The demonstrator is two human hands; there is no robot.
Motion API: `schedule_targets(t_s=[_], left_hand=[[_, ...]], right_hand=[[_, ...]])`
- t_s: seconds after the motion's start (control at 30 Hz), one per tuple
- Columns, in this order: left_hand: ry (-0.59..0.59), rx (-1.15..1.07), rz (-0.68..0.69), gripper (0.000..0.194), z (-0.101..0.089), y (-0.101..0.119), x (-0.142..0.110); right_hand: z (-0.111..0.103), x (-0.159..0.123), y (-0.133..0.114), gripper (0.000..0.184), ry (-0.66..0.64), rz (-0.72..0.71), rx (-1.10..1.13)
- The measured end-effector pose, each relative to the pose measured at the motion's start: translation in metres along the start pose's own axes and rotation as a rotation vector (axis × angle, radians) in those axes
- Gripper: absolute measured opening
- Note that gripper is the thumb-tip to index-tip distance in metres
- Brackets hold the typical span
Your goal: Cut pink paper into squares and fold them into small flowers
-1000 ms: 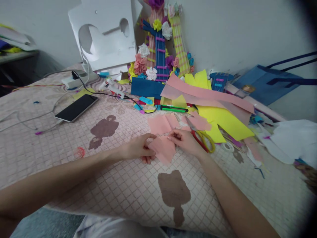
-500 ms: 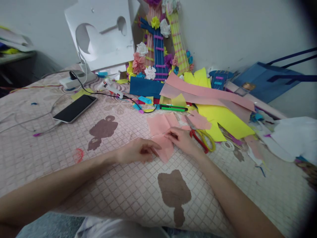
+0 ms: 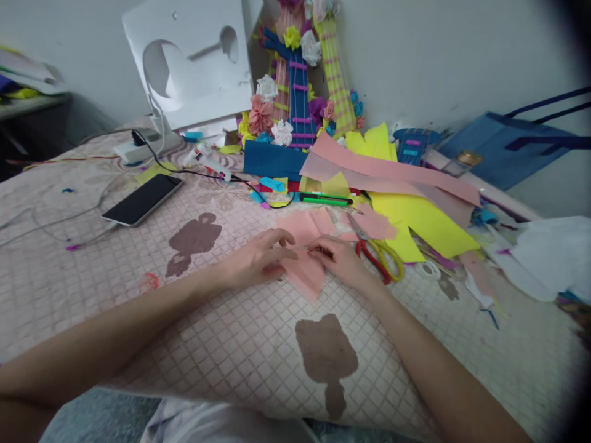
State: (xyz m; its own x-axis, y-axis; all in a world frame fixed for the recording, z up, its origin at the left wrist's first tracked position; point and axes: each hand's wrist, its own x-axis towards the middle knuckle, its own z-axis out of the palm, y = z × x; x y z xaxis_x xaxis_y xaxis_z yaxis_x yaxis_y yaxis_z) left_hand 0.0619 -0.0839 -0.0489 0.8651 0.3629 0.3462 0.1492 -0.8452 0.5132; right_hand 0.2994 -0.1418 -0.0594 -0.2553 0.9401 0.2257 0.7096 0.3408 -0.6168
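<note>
A small piece of pink crepe paper [image 3: 305, 277] lies on the table between my two hands. My right hand [image 3: 340, 261] is closed in a pinch at its upper right edge. At the upper left edge, my left hand [image 3: 258, 258] has curled fingers closed on the same paper; its thumb is partly hidden. More pink paper pieces [image 3: 302, 224] lie just beyond my fingers. Scissors [image 3: 376, 255] with red and yellow handles rest beside my right hand. A green cutter [image 3: 327, 199] lies farther back.
A phone [image 3: 143, 200] on a cable and a glue gun [image 3: 210, 163] lie at the left. Yellow paper [image 3: 422, 221], a long pink strip [image 3: 392, 163] and a tape roll [image 3: 428, 271] are at the right. Paper-decorated guitar shapes [image 3: 299, 92] stand against the wall.
My left hand has moved up along the pink paper's left side, its fingers now at the upper edge. My right hand stays almost in place. The view has shifted slightly.
</note>
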Motion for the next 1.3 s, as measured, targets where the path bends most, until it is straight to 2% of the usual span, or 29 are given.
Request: schedule_targets(t_s=[0.07, 0.2, 0.3, 0.37, 0.47, 0.6, 0.7, 0.77, 0.9, 1.0, 1.07, 1.2, 1.3], left_hand=[[-0.001, -0.104, -0.08, 0.029, -0.001, 0.0, 0.0], [0.082, -0.4, -0.36, 0.032, 0.002, 0.003, -0.001], [0.107, -0.664, -0.441, 0.026, 0.005, 0.007, -0.003], [0.123, -0.745, -0.483, 0.025, 0.006, 0.009, -0.004], [0.172, -0.656, -0.519, 0.022, 0.005, 0.01, -0.005], [0.241, -0.356, -0.424, 0.016, -0.002, 0.008, -0.001], [0.117, -0.37, -0.365, 0.013, -0.005, 0.008, 0.003], [0.026, -0.469, -0.395, 0.013, -0.005, 0.009, 0.003], [-0.056, -0.846, -0.578, 0.018, -0.001, 0.013, -0.001], [-0.201, -1.174, -0.716, 0.022, 0.003, 0.015, -0.005], [-0.269, -1.291, -0.765, 0.031, 0.006, 0.014, -0.007], [-0.238, -1.268, -0.747, 0.04, 0.012, 0.012, -0.01], [-0.173, -0.993, -0.645, 0.034, 0.012, 0.013, -0.01]], right_hand=[[0.0, 0.0, -0.001, 0.011, 0.019, -0.006, 0.01], [-0.001, 0.001, -0.004, 0.01, 0.072, -0.023, 0.04], [-0.002, 0.002, -0.007, 0.009, 0.103, -0.033, 0.071], [-0.003, 0.002, -0.008, 0.009, 0.102, -0.026, 0.086], [-0.005, 0.002, -0.011, 0.009, 0.077, -0.014, 0.101], [-0.006, 0.001, -0.014, 0.009, 0.082, -0.024, 0.119], [-0.007, 0.0, -0.014, 0.009, 0.128, -0.041, 0.135], [-0.008, -0.001, -0.014, 0.008, 0.159, -0.038, 0.146], [-0.008, -0.002, -0.011, 0.008, 0.13, 0.055, 0.23], [-0.006, -0.002, -0.008, 0.01, 0.041, 0.131, 0.246], [-0.004, -0.002, -0.006, 0.01, 0.015, 0.149, 0.209], [0.0, -0.001, -0.005, 0.009, 0.014, 0.126, 0.134], [0.0, 0.0, -0.006, 0.01, 0.015, 0.117, 0.109]])
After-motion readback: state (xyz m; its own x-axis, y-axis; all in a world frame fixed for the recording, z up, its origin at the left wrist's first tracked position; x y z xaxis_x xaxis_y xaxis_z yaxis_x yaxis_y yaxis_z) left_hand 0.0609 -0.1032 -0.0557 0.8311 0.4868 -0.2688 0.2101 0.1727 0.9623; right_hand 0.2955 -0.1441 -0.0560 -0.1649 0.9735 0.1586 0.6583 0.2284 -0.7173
